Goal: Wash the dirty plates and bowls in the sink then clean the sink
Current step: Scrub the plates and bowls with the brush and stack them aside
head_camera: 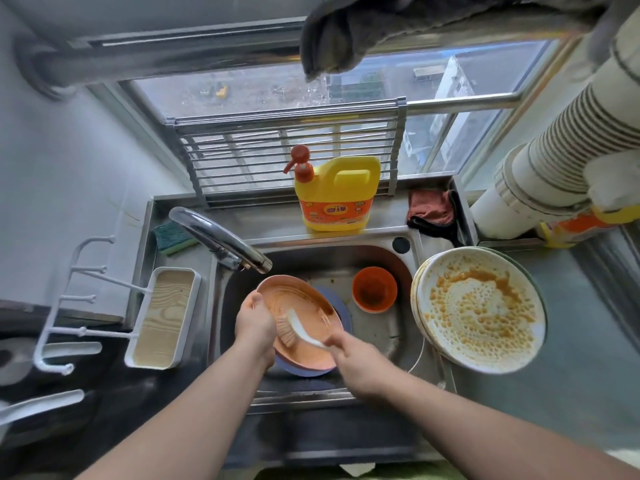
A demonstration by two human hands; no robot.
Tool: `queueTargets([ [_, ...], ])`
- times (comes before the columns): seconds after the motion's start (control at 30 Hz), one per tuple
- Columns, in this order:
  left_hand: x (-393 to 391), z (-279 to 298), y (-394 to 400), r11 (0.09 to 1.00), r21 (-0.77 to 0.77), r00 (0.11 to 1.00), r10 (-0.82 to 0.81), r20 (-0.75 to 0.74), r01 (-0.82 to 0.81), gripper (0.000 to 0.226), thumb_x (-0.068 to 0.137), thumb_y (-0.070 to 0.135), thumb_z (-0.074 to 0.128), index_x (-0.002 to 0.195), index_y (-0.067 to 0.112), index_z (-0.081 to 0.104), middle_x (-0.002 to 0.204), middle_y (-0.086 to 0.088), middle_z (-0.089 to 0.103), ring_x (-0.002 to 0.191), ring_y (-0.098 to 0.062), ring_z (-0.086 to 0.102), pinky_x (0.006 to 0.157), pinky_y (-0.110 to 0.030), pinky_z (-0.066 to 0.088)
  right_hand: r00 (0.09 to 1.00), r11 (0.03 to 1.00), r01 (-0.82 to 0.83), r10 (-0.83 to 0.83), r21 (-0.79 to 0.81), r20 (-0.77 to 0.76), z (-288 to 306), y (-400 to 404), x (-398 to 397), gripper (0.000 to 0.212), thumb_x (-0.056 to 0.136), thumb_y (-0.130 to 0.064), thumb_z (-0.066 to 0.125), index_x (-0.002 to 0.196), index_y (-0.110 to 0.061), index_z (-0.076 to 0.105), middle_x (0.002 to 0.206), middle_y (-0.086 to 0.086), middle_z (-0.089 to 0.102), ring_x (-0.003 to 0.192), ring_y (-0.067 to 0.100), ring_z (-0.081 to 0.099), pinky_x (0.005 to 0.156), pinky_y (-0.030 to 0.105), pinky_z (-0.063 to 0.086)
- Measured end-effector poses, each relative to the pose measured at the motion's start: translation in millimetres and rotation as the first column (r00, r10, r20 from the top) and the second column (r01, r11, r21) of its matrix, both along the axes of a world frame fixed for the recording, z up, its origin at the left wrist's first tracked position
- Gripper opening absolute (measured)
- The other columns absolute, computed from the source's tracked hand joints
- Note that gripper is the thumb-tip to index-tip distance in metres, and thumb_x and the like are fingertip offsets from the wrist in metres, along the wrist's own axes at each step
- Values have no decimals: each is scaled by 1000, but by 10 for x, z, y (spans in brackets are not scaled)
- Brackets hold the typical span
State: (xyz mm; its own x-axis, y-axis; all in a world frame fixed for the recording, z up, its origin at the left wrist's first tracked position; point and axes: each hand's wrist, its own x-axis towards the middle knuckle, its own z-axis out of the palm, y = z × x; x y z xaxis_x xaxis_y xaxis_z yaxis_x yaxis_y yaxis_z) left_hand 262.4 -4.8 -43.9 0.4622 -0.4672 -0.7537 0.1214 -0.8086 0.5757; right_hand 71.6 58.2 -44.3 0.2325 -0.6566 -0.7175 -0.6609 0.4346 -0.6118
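Sauce-smeared orange plate [298, 306] tilted over sink [391, 327], white brush [294, 327] inside.

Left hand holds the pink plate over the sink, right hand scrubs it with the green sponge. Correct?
Not quite. The right hand scrubs with a white-handled brush, not the green sponge, which lies on the ledge behind the faucet. The rest stands: the left hand holds the pink plate over the sink. The head view shows it.

A bowl [298, 306] is sitting tilted in the sink [384, 327] over another dish [341, 320], a cup [374, 289] lying to its right. Stacked plates [481, 310] are resting on the counter right of the sink. Behind, a detergent jug [336, 195] is standing between sponge [171, 239] and cloth [433, 211].
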Motion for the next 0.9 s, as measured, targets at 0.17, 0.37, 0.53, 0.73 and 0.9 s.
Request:
queueTargets([
  [0.17,100,4,35,999,12,998,-51,30,51,43,111,53,28,147,40,48,131,-10,60,118,-35,59,98,-58,55,982,998,2,8,56,-188,-125,-84,-473,17,109,-33,40,107,-39,55,103,2,68,91,23,67,74,36,53],
  [0.37,-185,22,149,989,128,977,96,-190,-72,40,111,54,31,142,38,50,121,-11,68,102,-37,70,80,-57,63,994,994,-44,34,-104,-100,87,-522,192,23,112,-32,38,126,-36,55,108,-5,60,95,18,60,83,36,54],
  [0.53,-179,37,133,994,83,983,84,-163,-71,38,111,52,30,142,41,49,122,-9,66,103,-34,69,85,-55,62,958,966,-176,124,-188,-259,157,-543,321,26,107,-25,41,128,-39,48,106,-2,66,92,22,62,74,39,51],
  [0.73,-182,39,175,987,-116,982,-95,166,115,42,113,48,30,151,44,46,135,2,59,118,-24,54,108,-53,49,859,972,-229,229,55,-457,-17,-341,-343,22,98,-15,41,104,-35,44,99,2,65,86,26,64,73,43,58],
  [0.9,-237,-29,347,988,-135,972,-49,229,82,44,113,46,29,154,41,44,137,0,59,124,-29,57,109,-52,49,914,995,-100,104,30,-392,-137,-154,-290,19,101,-18,37,107,-35,45,103,4,65,89,28,64,69,39,50],
])
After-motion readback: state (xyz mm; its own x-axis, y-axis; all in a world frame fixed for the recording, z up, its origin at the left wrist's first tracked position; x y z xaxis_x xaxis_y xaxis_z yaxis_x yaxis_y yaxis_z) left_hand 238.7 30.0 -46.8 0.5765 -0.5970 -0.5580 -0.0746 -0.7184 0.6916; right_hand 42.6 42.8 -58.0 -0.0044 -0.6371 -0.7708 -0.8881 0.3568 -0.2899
